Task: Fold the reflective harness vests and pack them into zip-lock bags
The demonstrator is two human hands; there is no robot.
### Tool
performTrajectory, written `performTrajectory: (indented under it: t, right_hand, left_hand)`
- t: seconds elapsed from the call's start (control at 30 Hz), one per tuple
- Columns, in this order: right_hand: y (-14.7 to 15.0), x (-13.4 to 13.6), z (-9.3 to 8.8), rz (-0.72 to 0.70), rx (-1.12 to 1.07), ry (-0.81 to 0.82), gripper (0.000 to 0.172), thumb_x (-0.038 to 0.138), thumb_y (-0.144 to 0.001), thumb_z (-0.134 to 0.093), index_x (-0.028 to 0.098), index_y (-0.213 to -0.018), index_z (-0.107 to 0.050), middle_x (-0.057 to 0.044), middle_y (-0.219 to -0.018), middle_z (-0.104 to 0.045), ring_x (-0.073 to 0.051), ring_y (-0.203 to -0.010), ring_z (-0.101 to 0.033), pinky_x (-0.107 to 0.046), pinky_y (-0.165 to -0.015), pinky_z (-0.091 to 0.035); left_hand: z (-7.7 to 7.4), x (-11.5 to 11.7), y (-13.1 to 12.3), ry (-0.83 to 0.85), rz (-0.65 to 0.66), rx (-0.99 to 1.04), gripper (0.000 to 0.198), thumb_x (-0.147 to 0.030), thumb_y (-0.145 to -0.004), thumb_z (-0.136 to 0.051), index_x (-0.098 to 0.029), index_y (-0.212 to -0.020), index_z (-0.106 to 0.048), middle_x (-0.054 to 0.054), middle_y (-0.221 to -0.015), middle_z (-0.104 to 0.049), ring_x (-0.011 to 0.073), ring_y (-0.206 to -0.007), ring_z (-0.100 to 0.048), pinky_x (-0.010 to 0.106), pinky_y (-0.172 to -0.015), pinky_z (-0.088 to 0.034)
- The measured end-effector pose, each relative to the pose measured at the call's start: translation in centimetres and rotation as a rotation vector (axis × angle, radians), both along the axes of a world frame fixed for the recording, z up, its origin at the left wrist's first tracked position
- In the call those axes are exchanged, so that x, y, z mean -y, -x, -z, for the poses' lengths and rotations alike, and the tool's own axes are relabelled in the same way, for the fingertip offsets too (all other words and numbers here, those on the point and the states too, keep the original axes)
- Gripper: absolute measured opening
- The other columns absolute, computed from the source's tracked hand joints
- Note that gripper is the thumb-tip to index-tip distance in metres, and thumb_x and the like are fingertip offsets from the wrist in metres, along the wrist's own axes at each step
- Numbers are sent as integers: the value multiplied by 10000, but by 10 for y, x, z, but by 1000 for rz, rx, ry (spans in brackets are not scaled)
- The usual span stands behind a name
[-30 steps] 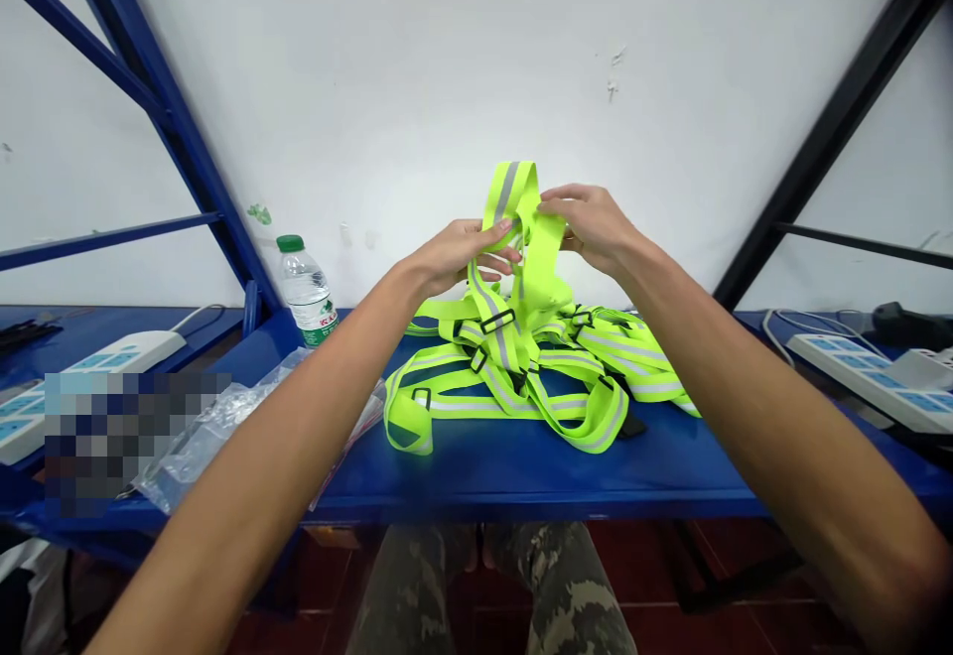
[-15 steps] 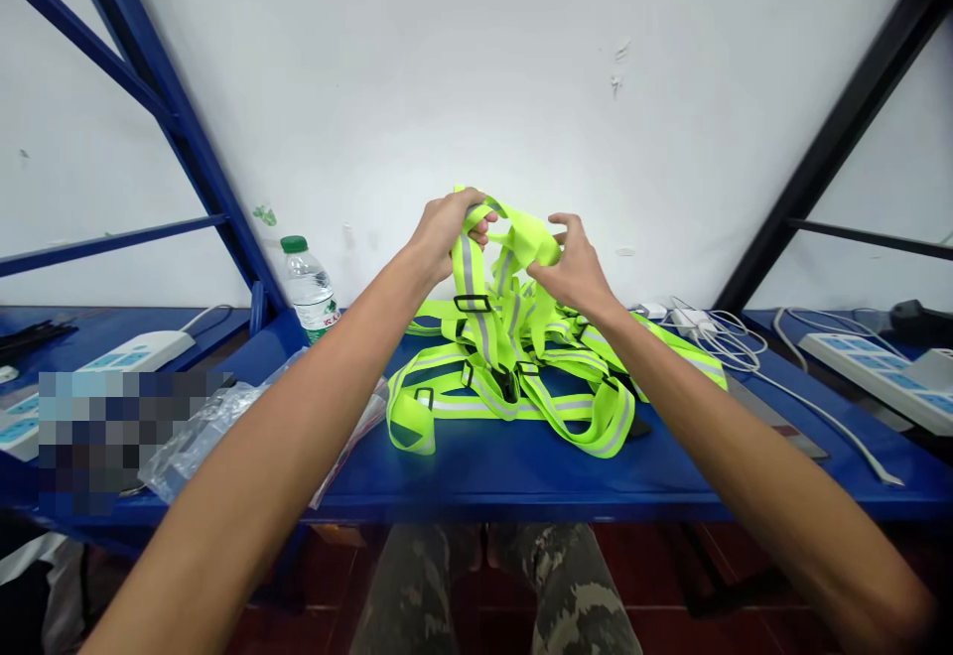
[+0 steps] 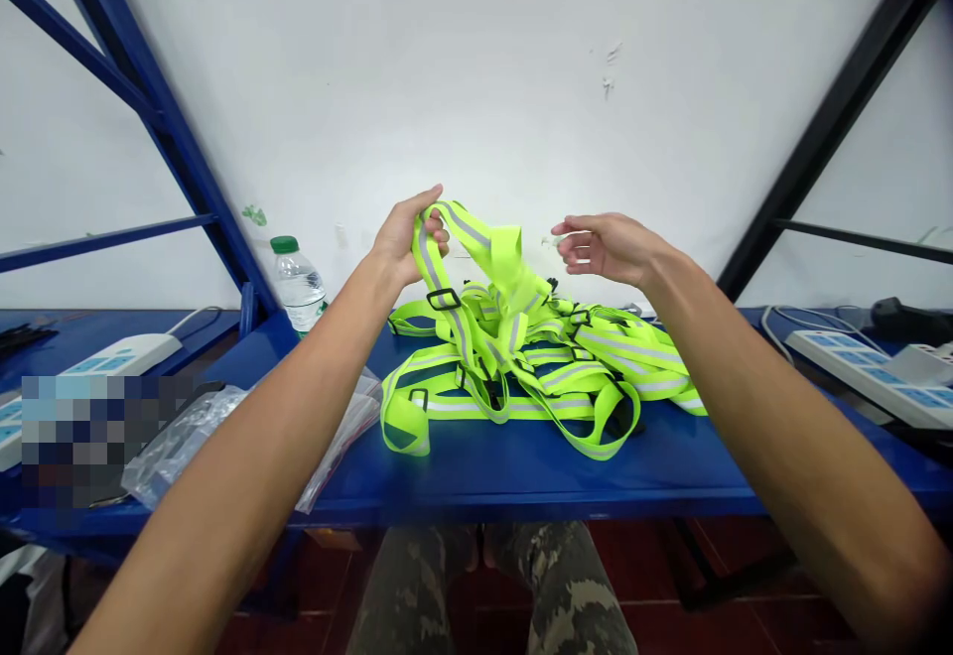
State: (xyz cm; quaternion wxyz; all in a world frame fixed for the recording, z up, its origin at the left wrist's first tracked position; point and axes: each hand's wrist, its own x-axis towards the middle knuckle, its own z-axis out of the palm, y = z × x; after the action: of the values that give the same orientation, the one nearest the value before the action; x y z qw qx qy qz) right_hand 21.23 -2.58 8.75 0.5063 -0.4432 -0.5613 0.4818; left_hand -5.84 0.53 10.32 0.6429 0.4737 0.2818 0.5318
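A tangle of neon-yellow reflective straps [image 3: 513,402] with grey stripes and black buckles lies on the blue table. My left hand [image 3: 412,236] is closed around a raised loop of reflective strap [image 3: 430,263], whose black slide buckle [image 3: 444,299] hangs just below the fingers. From that hand the strap runs right and down into the heap. My right hand [image 3: 602,246] is in the air above the heap's right side, apart from the straps, fingers loosely curled and spread with nothing in them.
On the left stand a green-capped water bottle [image 3: 298,288], clear plastic bags [image 3: 183,437] and a white power strip [image 3: 123,357]. Another power strip [image 3: 883,372] lies at the right with cables. Blue and black frame posts rise at both sides before a white wall.
My right hand has let go of the strap and moved right, away from it. My left hand has drawn its loop to the left.
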Motion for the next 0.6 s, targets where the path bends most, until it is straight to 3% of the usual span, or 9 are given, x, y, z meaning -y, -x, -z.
performTrajectory:
  t: [0.1,0.17,0.23,0.27,0.4,0.47,0.53,0.6]
  right_hand:
    - [26,24,1,163,105,-209,169,292,-869,-640,143,-792,-624,-75,-704,-668,-134,-589,-605,-272,-581,-519]
    - [51,45,5,23,139,-254,230,356,-880,-642,144,-792,-629,-83,-696,-675,-143,-591,-625,-278,-571,-532]
    - [74,59,13,-132,164,-241,206,351,-888,-623,151,-931,-650,-100,-840,-721,-172,-691,-680,-314,-626,-573]
    - [81,62,17,-132,191,-258,201,312,-882,-619,158,-1007,-648,-105,-930,-731,-189,-774,-700,-333,-670,-590]
    - [80,40,36,97,388,-440,376,171,-825,-585,131,-1195,-641,-131,-1224,-678,-250,-1122,-650,-420,-965,-541]
    - [71,24,43,60,499,-482,505,181,-812,-588,129,-1314,-588,-127,-1351,-615,-272,-1243,-583,-447,-1076,-461]
    - [65,14,48,75,619,-488,599,236,-798,-633,122,-1378,-533,-141,-1412,-564,-298,-1297,-537,-470,-1122,-405]
    - [65,8,54,185,733,-466,652,337,-761,-710,111,-1350,-544,-173,-1396,-558,-336,-1291,-526,-495,-1115,-393]
  left_hand:
    - [0,0,-6,-42,22,2,364,-389,-743,-776,-206,-626,-483,-62,-399,-386,75,-392,-444,194,-428,-415]
    - [-3,4,-14,-68,44,-10,338,-391,-771,-755,-202,-658,-499,-63,-421,-407,72,-395,-455,191,-427,-418]
    - [-7,10,-23,-78,82,-37,295,-374,-822,-709,-191,-692,-517,-60,-460,-448,54,-376,-437,182,-404,-394]
    - [-9,13,-26,-81,104,-55,277,-362,-847,-683,-185,-706,-524,-58,-481,-467,43,-364,-423,176,-390,-375]
    - [-18,28,-30,-101,165,-119,267,-354,-893,-645,-168,-742,-527,-55,-541,-505,6,-325,-375,148,-335,-292]
    - [-20,34,-28,-114,183,-153,267,-368,-896,-651,-163,-773,-532,-54,-570,-519,-5,-319,-377,132,-326,-266]
    - [-21,38,-28,-125,194,-181,259,-384,-904,-643,-160,-822,-544,-52,-599,-535,-5,-334,-419,115,-340,-269]
    - [-21,43,-31,-136,186,-189,252,-397,-923,-615,-158,-870,-552,-53,-622,-541,3,-366,-477,99,-368,-282]
